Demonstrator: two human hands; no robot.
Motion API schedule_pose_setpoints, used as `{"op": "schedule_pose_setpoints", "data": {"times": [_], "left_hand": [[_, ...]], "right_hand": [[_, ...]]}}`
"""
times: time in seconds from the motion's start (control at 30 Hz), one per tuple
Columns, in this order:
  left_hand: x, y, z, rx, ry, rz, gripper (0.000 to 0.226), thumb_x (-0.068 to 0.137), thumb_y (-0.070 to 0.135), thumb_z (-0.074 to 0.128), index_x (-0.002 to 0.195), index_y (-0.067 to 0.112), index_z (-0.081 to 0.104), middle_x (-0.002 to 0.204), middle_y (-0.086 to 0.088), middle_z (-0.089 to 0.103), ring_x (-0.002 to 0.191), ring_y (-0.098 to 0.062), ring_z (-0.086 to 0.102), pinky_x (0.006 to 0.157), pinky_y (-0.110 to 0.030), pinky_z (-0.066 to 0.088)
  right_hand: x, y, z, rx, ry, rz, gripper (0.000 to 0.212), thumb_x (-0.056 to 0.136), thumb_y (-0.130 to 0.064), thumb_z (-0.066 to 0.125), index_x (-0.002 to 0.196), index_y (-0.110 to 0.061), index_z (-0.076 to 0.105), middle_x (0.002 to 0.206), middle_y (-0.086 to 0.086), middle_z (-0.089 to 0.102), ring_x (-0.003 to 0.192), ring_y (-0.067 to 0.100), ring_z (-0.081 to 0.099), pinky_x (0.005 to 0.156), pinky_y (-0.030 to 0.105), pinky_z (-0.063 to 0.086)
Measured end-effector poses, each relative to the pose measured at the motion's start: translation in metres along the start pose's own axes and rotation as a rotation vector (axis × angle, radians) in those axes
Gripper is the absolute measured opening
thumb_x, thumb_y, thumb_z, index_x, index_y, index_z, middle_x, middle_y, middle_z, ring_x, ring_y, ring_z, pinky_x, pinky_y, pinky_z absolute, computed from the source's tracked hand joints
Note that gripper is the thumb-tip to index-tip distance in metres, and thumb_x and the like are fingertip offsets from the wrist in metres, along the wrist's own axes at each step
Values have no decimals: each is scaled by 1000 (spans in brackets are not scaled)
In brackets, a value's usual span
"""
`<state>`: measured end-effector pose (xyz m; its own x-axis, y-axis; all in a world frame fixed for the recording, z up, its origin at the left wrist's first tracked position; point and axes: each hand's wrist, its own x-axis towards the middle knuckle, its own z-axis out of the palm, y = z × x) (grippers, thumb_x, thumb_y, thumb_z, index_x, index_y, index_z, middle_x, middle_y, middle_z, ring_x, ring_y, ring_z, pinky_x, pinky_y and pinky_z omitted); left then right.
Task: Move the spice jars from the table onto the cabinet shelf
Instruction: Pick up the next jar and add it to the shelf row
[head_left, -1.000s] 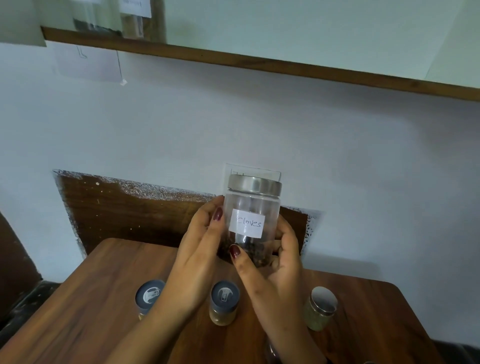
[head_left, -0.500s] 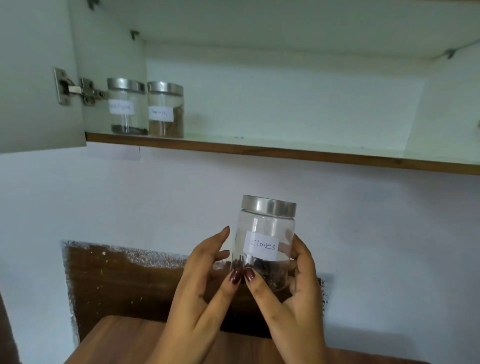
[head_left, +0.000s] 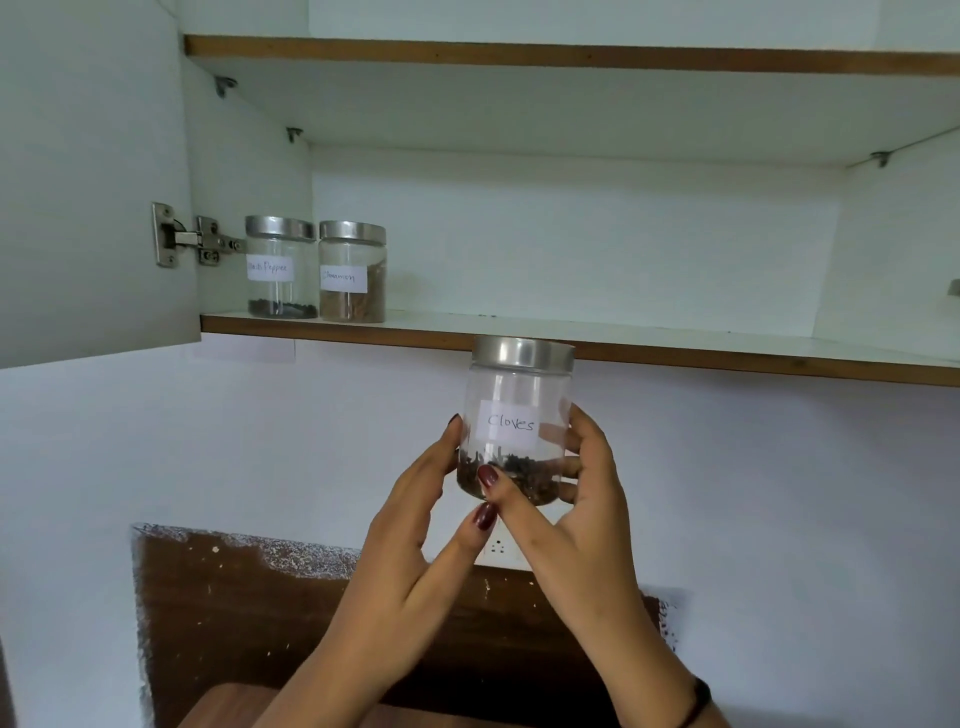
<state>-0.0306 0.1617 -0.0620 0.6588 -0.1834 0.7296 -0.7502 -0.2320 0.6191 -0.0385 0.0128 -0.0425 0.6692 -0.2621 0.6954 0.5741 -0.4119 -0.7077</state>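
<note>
I hold a clear jar labelled "Cloves" (head_left: 514, 415) upright in the air, its steel lid just in front of the lower shelf's front edge (head_left: 727, 358). My left hand (head_left: 415, 530) grips its left side and my right hand (head_left: 576, 519) grips its right side and base. On the shelf's left end stand two similar jars, a black pepper jar (head_left: 280, 267) and a cinnamon jar (head_left: 353, 273), side by side and touching.
The cabinet door (head_left: 88, 182) hangs open at the left on a metal hinge (head_left: 192, 239). A second shelf (head_left: 571, 54) runs above. The lower shelf is bare to the right of the jars. A corner of the wooden table (head_left: 218, 706) shows at the bottom.
Both hands have lifted the cloves jar from just above the table up to the shelf's edge. The view has tilted upward, so the small jars on the table have dropped out of sight.
</note>
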Motion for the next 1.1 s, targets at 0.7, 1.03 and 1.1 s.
{"op": "schedule_pose_setpoints", "data": {"times": [0.7, 1.03, 1.1], "left_hand": [[93, -14, -41, 265, 173, 99, 73, 92, 68, 33, 156, 40, 12, 157, 16, 35, 139, 0, 38, 110, -26, 35], [133, -48, -57, 300, 165, 44, 72, 96, 67, 35, 154, 27, 22, 156, 9, 39, 143, -13, 40, 111, -35, 37], [137, -54, -58, 342, 170, 38, 72, 94, 72, 31, 151, 28, 26, 153, 9, 43, 138, -19, 45, 110, -42, 42]], "right_hand": [[100, -33, 55, -154, -31, -220, 88, 77, -49, 77, 148, -28, 29, 140, -7, 49, 119, 11, 56, 82, 9, 47], [139, -30, 87, -302, -17, -231, 86, 78, -48, 76, 146, -22, 30, 140, -2, 48, 119, 17, 57, 84, 30, 55], [143, -27, 92, -309, -24, -222, 86, 79, -48, 76, 146, -21, 29, 139, -1, 48, 120, 17, 56, 81, 27, 52]]}}
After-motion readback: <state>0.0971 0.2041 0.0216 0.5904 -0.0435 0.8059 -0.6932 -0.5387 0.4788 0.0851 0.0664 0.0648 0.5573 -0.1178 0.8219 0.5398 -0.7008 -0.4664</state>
